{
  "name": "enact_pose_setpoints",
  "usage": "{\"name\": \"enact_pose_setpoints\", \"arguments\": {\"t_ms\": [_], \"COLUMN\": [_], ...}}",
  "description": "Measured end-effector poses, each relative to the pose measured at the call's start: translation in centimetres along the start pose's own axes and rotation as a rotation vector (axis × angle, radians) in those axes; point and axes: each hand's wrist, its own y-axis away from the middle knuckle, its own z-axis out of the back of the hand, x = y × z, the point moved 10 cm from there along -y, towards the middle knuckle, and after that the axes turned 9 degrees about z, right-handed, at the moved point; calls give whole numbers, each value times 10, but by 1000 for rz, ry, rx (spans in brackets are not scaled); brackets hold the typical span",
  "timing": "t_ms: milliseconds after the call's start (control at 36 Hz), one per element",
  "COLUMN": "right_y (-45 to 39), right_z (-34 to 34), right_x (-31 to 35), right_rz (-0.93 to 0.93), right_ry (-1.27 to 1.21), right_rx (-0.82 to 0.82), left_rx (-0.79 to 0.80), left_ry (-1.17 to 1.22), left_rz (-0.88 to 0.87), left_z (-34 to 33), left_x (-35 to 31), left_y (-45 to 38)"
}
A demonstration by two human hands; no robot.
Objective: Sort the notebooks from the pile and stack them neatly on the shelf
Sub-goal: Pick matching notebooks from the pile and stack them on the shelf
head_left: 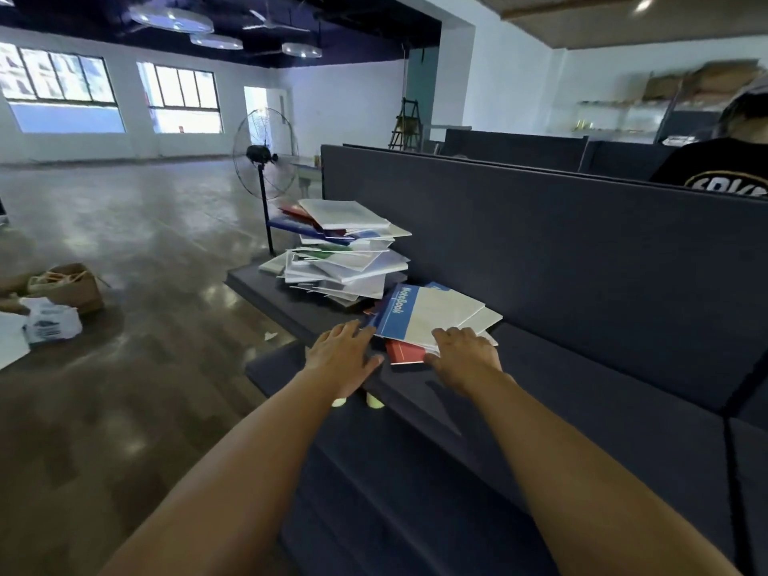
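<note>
Left hand (pixel 343 355) flat, right hand (pixel 459 351) gripping small stack (pixel 432 315); messy pile (pixel 345 251) behind.

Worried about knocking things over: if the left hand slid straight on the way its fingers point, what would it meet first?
Probably the spine edge of the blue-and-grey "NoteBook" notebook, which the left hand's fingertips already seem to reach; the messy notebook pile lies beyond. Depth is uncertain.

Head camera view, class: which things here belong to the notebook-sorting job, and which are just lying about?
Part of the job:
- messy notebook pile
- blue "NoteBook" notebook
- red notebook
- dark shelf
- left hand
- right hand

Just lying about:
- standing fan
- paper bag
- plastic bag
- stepladder
</note>
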Motion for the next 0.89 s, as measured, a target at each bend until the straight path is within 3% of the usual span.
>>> {"name": "enact_pose_setpoints", "arguments": {"t_ms": [528,889], "right_y": [-74,-85], "right_z": [-8,-1], "right_x": [9,33], "right_rz": [61,190], "right_ry": [33,214], "right_rx": [-2,-11], "left_rx": [-6,-3], "left_ry": [46,76], "left_rz": [-32,-77], "left_z": [-9,-16], "left_x": [6,19], "left_y": [-73,-86]}}
